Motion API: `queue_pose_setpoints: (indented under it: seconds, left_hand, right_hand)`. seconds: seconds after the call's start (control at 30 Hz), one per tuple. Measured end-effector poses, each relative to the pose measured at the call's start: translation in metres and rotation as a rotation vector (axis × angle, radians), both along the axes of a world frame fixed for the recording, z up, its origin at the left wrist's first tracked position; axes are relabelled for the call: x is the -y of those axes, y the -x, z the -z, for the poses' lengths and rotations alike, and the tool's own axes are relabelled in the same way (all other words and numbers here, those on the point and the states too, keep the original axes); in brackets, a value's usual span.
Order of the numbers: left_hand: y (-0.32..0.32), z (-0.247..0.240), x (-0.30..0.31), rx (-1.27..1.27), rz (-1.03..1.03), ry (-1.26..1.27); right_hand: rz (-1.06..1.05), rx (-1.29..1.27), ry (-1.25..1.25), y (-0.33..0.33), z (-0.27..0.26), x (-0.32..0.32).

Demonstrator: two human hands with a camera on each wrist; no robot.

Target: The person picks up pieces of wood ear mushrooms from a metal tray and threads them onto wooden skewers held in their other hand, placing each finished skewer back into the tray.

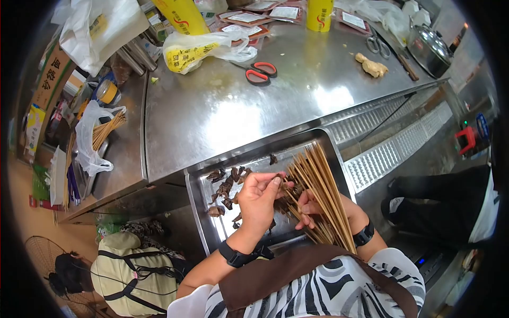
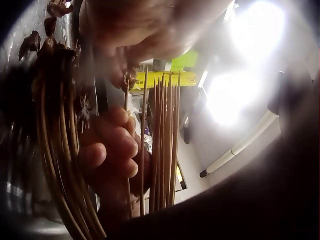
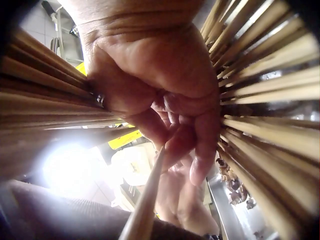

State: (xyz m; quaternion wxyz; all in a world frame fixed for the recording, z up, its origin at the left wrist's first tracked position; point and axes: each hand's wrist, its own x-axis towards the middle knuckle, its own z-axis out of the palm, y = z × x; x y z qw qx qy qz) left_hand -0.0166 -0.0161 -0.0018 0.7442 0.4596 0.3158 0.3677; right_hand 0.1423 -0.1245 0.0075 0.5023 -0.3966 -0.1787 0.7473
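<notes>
Over the tray (image 1: 297, 144) your right hand (image 1: 312, 208) grips the skewers (image 1: 318, 180), their long axis running away from you across the tray, while your left hand (image 1: 258, 200), nearer the tray's loose meat (image 1: 225, 188), pinches a piece (image 1: 278, 180) just beside the skewers

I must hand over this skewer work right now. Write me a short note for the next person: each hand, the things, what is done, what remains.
Left hand: pinches a dark piece beside the skewers.
Right hand: grips the skewer bundle over the tray.
Done: some pieces seem threaded near the right hand; count unclear.
To do: loose pieces still lie in the tray; many skewers look bare.
</notes>
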Motion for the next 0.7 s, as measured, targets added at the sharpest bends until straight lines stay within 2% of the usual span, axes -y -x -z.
queue_pose_setpoints:
  seconds: [0.4,0.53,0.6,0.67,0.7]
  left_hand:
    - [0.002,-0.001,0.010,-0.047,0.081,0.046]
    - [0.004,-0.002,0.001,-0.103,0.105,0.143]
    - [0.008,-0.003,-0.005,-0.124,0.141,0.156]
    - [0.017,-0.016,-0.015,-0.260,0.053,-0.200]
    - [0.022,-0.038,-0.023,-0.217,0.013,-0.313]
  right_hand:
    - [0.033,-0.040,-0.024,0.000,0.004,0.001]
    - [0.025,-0.047,-0.039,0.000,0.006,0.001]
    - [0.016,-0.017,0.024,0.000,0.001,0.001]
    - [0.027,-0.034,0.018,0.000,0.002,0.002]
    - [0.031,-0.058,0.017,0.000,0.003,0.003]
